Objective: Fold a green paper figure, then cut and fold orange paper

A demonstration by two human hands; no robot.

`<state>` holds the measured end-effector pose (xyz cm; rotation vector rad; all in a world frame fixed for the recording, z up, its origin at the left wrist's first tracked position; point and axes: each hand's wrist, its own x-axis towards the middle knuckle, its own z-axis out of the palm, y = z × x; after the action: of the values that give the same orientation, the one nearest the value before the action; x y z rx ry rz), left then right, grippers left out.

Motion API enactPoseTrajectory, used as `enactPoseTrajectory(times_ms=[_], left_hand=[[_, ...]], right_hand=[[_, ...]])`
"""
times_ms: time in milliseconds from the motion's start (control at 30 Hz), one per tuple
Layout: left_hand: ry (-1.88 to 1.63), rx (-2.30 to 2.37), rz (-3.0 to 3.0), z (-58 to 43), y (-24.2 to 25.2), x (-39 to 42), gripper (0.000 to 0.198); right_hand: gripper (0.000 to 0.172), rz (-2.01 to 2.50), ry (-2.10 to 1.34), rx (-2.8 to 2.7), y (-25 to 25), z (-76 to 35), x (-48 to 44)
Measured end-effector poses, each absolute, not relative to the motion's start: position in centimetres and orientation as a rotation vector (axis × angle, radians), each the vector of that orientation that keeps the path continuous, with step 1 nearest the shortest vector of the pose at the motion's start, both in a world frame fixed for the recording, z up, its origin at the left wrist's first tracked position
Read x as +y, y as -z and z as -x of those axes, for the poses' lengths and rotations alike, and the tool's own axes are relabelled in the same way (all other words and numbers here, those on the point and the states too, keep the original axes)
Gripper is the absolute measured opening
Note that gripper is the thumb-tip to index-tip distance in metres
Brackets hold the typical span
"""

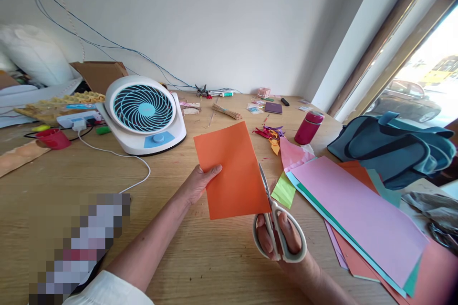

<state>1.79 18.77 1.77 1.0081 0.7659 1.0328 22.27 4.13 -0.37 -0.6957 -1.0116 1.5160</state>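
Observation:
An orange sheet of paper (232,171) is held up over the table, its left edge pinched by my left hand (200,183) with the thumb on the front face. My right hand (282,243) has its fingers through the white handles of a pair of scissors (274,214). The scissors' blades lie along the paper's right edge, near its lower right corner; one blade is partly hidden behind the sheet. To the right of the scissors, a small lime green piece of paper (284,190) rests on the wooden table (171,248).
A stack of coloured paper (358,214) lies at right, beside a blue bag (393,147). Behind stand a red flask (309,127) and colourful scraps (272,136). A white fan (146,114) with a cable stands at left. A bundle of sticks (227,111) lies near the wall.

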Motion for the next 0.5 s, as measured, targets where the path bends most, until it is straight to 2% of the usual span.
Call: enactPoseTrajectory(times_ms=[233,500], left_hand=[[-1.012,0.751,-0.998,-2.0,-1.43,18.62,0.037],[-1.003,0.759,-1.006,-1.9,-1.47,18.67,0.041]], right_hand=[[0.049,0.664,-1.518,-1.0,0.17,-22.14,4.22],[0.047,0.667,-1.5,-1.025,-0.08,-22.13,4.1]])
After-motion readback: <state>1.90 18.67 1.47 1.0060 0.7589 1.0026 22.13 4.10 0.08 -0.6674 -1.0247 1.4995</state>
